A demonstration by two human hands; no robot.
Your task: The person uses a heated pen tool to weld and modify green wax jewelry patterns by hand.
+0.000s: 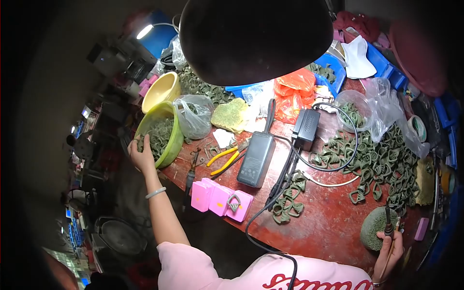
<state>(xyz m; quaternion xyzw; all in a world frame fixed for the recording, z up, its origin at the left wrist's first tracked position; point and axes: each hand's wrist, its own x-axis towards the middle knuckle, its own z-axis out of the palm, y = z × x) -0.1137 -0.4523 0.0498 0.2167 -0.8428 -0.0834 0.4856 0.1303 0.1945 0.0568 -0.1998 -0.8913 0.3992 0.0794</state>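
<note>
My left hand [141,155] is at the near rim of a yellow-green basin [177,140] filled with small dark green pieces [162,135]. Its fingers are closed round a green ring-shaped piece [140,142], partly hidden by them. At the lower right, my right hand [390,246] grips a dark-tipped wax pen [388,226] and a thin stick [398,224] beside a round grey-green sponge pad [372,229]. One open ring-shaped piece [234,202] stands on the pink blocks [220,199] at the table's front edge.
Many green ring pieces [382,159] are heaped on the right of the red table [309,227]. Mid-table are a black power adapter [256,159] with cables, yellow-handled pliers [224,162] and another pen-like tool [190,179]. A dark lamp head [256,38] hangs overhead.
</note>
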